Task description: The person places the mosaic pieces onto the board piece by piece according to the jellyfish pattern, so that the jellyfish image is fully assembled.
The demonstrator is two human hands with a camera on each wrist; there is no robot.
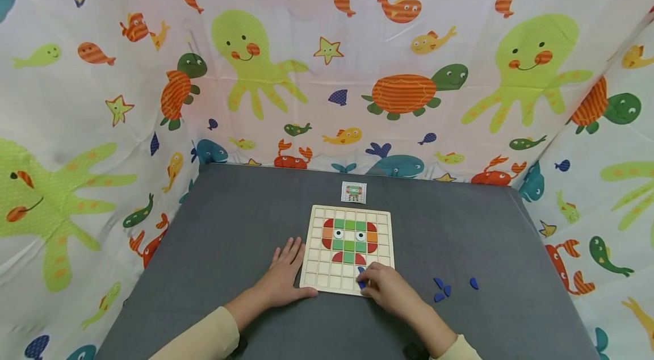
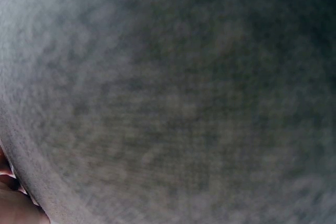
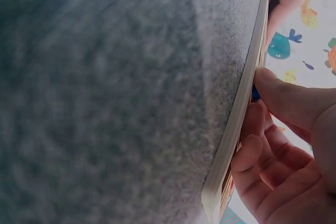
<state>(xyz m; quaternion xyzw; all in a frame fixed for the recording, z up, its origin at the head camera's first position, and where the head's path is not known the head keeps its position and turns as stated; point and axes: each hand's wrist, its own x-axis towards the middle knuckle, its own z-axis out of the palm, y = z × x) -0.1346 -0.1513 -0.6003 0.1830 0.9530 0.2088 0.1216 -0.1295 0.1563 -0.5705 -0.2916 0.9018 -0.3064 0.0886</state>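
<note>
A wooden grid board (image 1: 317, 269) lies on the table with red, green and orange pieces set in its squares, two bearing eyes. My left hand (image 1: 283, 277) rests beside its left edge, fingers spread, thumb at the near left corner. Over the near right part of the board, my right hand (image 1: 385, 287) pinches a small blue piece (image 3: 255, 93) between thumb and fingers. Blue also shows at the fingertips as a rounded piece (image 1: 361, 270) on the grid. Mostly blurred table fills the left wrist view.
Several loose blue pieces (image 1: 447, 291) lie on the grey table (image 1: 245, 212) to the right of the board. Behind the board is a small pattern card (image 1: 353, 192). A curtain (image 1: 317, 19) printed with sea animals stands around the table.
</note>
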